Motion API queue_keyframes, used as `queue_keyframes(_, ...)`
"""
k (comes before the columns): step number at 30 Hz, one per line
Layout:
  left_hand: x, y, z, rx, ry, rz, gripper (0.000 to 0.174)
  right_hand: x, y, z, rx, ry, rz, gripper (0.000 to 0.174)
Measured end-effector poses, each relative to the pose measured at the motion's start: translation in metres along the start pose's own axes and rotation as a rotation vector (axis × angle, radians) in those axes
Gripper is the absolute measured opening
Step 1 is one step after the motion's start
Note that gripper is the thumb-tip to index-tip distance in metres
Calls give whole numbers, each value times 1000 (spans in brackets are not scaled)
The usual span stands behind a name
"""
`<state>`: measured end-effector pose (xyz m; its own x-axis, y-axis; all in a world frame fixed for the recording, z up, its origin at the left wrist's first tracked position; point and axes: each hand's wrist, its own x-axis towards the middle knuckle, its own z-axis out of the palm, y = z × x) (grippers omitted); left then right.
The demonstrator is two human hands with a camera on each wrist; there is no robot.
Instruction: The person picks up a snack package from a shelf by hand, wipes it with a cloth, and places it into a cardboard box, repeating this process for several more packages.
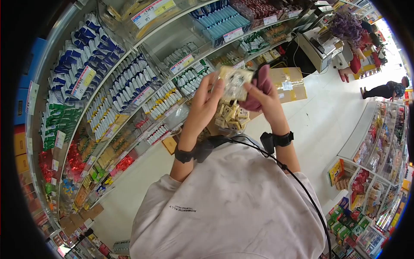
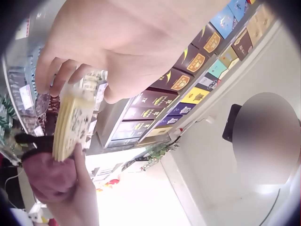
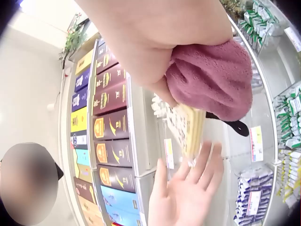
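Between both hands is a stack of thin yellowish packets in clear wrap [image 1: 235, 84], also seen in the left wrist view as layered packets [image 2: 73, 125]. The right hand [image 1: 269, 103] pinches one side of the stack with its thumb and also holds a maroon cloth [image 3: 211, 77]. A black strap-like piece [image 3: 235, 126] sticks out beside the cloth. The left hand [image 1: 207, 101] touches the other edge of the stack; in the right wrist view its palm [image 3: 186, 197] faces up with fingers extended. Below the hands lie several small packs in clear wrap [image 1: 233, 115].
Curved shelves of wrapped snacks [image 1: 133, 80] with price tags run along the left. A cardboard box [image 1: 289, 84] and a counter device [image 1: 315, 47] stand beyond the hands. Another display [image 1: 366, 181] is at the right, and a person in dark clothes [image 1: 381, 90] is farther off.
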<state>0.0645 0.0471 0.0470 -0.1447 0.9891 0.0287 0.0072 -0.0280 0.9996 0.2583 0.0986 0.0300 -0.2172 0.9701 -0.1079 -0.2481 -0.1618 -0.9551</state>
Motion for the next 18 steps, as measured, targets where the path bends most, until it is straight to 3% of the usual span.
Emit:
queue_keyframes(5, -2, 9, -13, 13, -25, -36, 39, 58, 22, -75, 268, 213, 14, 17)
queue_keyframes(8, -7, 9, -14, 67, 39, -72, 36, 99, 111, -162, 191, 306, 183, 20)
queue_keyframes(11, -13, 8, -8, 104, 96, -126, 35, 108, 221, -213, 132, 402, 164, 26)
queue_keyframes(13, -16, 2, -9, 128, 113, -177, 35, 95, 256, -221, 5, 478, 367, 30)
queue_keyframes(15, -19, -4, -9, 126, 142, -225, 35, 80, 279, -215, -23, 593, 415, 27)
queue_keyframes(17, -23, -11, -10, 140, 185, -286, 36, 77, 353, -236, 93, 603, 419, 26)
queue_keyframes(18, -24, -15, -10, 176, 201, -313, 36, 74, 362, -233, 102, 669, 447, 25)
